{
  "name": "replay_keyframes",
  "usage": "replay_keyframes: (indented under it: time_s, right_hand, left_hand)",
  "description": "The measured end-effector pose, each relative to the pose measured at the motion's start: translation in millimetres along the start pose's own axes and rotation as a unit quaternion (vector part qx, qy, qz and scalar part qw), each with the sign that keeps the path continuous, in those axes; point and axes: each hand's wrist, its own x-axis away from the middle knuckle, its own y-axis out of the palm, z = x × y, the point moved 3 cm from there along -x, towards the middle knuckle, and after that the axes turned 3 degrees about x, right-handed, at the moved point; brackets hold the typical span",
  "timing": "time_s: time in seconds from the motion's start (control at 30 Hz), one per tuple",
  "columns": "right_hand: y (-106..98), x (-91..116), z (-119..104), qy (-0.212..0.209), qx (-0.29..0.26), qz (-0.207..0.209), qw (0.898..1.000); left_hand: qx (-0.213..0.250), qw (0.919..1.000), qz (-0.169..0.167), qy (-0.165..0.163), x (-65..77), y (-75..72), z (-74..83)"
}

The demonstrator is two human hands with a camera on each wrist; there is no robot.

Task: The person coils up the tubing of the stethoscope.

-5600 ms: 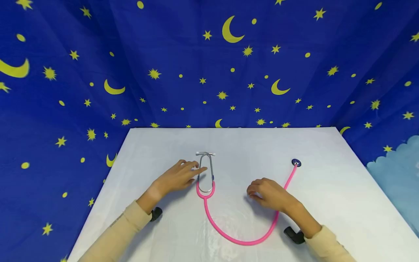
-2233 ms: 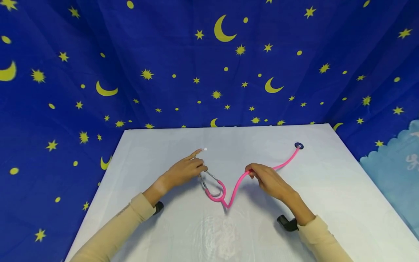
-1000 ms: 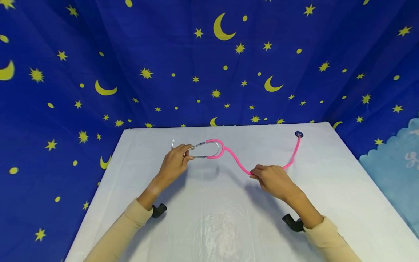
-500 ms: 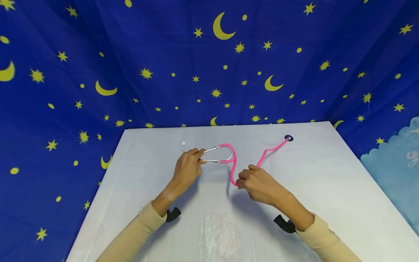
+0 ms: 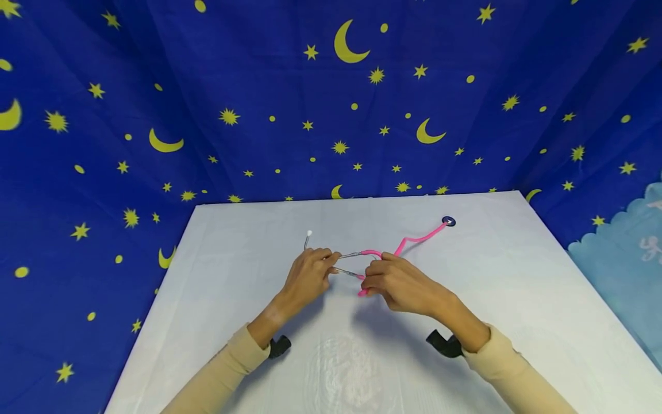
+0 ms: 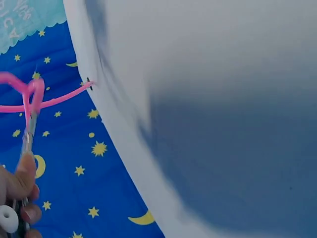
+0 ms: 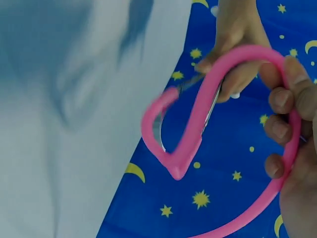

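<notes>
A stethoscope with pink tubing (image 7: 237, 57) is held between both hands above the table. My left hand (image 5: 306, 277) pinches its metal ear tubes (image 5: 347, 272). One white ear tip (image 5: 309, 233) sticks up past the knuckles, and a white ear tip (image 6: 8, 218) shows large in the left wrist view. My right hand (image 5: 405, 287) grips the pink tube, its fingers (image 7: 281, 130) curled round it. In the right wrist view the tube bends back beside the Y-joint (image 7: 177, 166). The dark blue chest piece (image 5: 449, 221) lies on the table, farther off to the right.
The white table (image 5: 248, 230) is backed by a blue cloth (image 5: 289, 69) with yellow moons and stars. A light blue cloth part (image 5: 620, 247) hangs at the right. Black devices (image 5: 445, 344) sit under both wrists.
From lying flat, the stethoscope has been picked up by its ear tubes and tubing. Lately both hands have come closer together, bunching the tube, and the chest piece has slid left.
</notes>
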Motion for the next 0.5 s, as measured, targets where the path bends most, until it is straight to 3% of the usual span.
replay_keyframes:
  time_s: [0.27,0.5]
  right_hand:
    - [2,-3,25,0.017,-0.052,0.061,0.997]
    - [7,-2,47,0.086,-0.158,0.065,0.981]
  left_hand:
    - [0.072,0.9924,0.015,0.099,2.4,-2.6,14.0]
    - [0.092,0.9857,0.062,0.127,1.0,-13.3,21.5]
